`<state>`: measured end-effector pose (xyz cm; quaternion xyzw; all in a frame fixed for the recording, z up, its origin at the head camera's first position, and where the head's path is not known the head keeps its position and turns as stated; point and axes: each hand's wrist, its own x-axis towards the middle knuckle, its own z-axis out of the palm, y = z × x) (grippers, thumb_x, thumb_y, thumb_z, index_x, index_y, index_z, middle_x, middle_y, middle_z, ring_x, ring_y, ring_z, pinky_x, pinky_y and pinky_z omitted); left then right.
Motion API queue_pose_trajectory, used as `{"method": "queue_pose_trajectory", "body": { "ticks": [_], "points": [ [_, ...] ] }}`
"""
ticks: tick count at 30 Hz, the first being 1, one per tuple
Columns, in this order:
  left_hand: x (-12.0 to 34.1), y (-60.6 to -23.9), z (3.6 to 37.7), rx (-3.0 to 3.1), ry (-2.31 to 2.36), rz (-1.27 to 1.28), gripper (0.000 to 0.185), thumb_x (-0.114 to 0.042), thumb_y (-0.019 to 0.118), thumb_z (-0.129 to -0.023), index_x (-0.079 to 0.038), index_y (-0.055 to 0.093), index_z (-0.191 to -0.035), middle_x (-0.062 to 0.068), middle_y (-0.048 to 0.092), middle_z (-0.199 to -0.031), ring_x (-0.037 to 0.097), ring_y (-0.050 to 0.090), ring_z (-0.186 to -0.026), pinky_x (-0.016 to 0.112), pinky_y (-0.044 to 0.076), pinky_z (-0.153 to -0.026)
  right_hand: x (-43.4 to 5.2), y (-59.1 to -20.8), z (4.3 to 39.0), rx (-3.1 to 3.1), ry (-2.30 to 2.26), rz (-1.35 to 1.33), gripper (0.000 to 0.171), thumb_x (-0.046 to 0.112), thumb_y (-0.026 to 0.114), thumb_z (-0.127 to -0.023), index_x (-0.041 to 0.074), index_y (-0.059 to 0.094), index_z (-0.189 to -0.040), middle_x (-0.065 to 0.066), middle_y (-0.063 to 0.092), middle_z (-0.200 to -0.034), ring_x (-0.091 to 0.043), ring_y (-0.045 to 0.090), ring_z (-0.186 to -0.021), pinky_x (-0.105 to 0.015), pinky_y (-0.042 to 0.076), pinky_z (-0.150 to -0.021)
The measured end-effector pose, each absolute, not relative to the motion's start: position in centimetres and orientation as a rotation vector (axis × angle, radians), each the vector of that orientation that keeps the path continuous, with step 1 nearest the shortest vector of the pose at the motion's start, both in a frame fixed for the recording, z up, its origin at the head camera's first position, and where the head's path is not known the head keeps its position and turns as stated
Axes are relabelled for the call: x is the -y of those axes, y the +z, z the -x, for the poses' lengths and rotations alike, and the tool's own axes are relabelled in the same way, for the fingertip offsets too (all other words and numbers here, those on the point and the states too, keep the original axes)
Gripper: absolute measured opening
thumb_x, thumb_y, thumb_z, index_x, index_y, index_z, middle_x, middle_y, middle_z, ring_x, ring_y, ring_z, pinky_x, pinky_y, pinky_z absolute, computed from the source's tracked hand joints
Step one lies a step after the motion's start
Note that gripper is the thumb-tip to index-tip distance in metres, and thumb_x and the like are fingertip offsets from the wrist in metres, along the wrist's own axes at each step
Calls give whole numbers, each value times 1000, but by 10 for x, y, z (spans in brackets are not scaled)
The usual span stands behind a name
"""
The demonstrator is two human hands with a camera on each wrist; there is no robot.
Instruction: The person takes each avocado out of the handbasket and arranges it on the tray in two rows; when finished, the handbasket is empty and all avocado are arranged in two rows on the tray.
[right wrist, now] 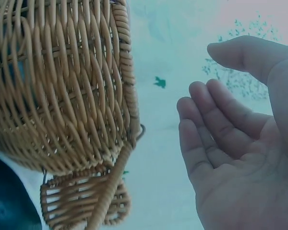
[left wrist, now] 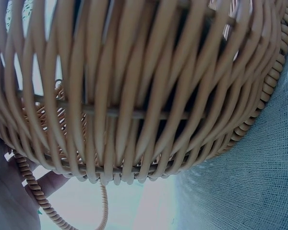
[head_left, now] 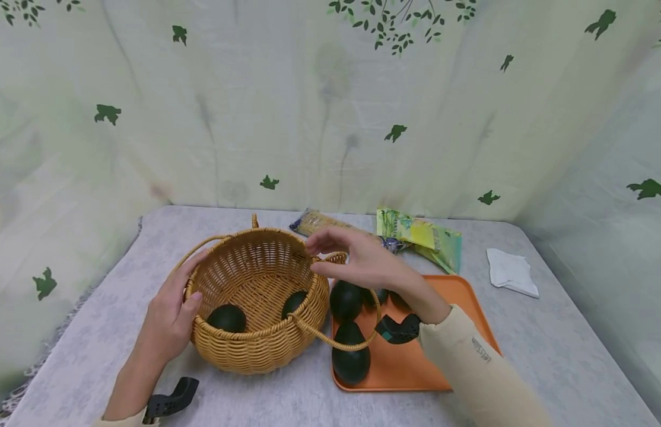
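Note:
A wicker basket [head_left: 245, 354] with looped handles stands left of centre in the head view. My left hand [head_left: 167, 314] grips its left rim, thumb at the near side of the rim and fingers along the outside. Inside the basket lie two dark green avocados [head_left: 227, 318], one partly hidden by the right wall. My right hand [head_left: 362, 258] hangs over the basket's right edge, fingers loosely bent and holding nothing; the right wrist view shows its bare palm beside the woven wall. Below that hand, several more avocados [head_left: 352, 356] lie on an orange tray [head_left: 405, 370].
Behind the tray lie yellow-green packets [head_left: 442, 246] and a clear bag of pale contents [head_left: 320, 222]. A white folded tissue [head_left: 512, 273] is on the right of the table. A patterned curtain [head_left: 309, 118] encloses the back and sides. One basket handle [head_left: 374, 332] reaches over the tray.

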<state>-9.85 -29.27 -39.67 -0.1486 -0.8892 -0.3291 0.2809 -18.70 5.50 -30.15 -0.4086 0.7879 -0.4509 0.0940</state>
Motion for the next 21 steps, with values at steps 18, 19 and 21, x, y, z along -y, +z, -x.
{"method": "queue_pose_trajectory", "body": {
  "ticks": [18, 19, 21],
  "points": [
    [294, -398, 99, 2370, -884, 413, 64, -10, 48, -98, -16, 38, -160, 13, 47, -158, 26, 44, -142, 4, 24, -105, -9, -295, 203, -2233, -1208, 1306, 35, 20, 71, -98, 13, 62, -132, 0, 68, -128, -12, 63, -122, -26, 49, -103],
    [294, -398, 99, 2371, -883, 413, 63, -10, 48, -98, -16, 38, -160, 13, 47, -158, 26, 44, -142, 4, 24, -105, -7, -296, 204, -2229, -1200, 1309, 36, 21, 71, -98, 13, 62, -133, 0, 67, -129, -14, 63, -124, -26, 49, -103],
    [294, -398, 99, 2373, -883, 412, 63, -11, 48, -98, -16, 38, -160, 13, 46, -158, 27, 44, -142, 4, 24, -105, -3, -296, 205, -2224, -1178, 1317, 38, 21, 70, -98, 13, 62, -134, -1, 66, -130, -16, 62, -127, -26, 49, -104]
  ]
}}
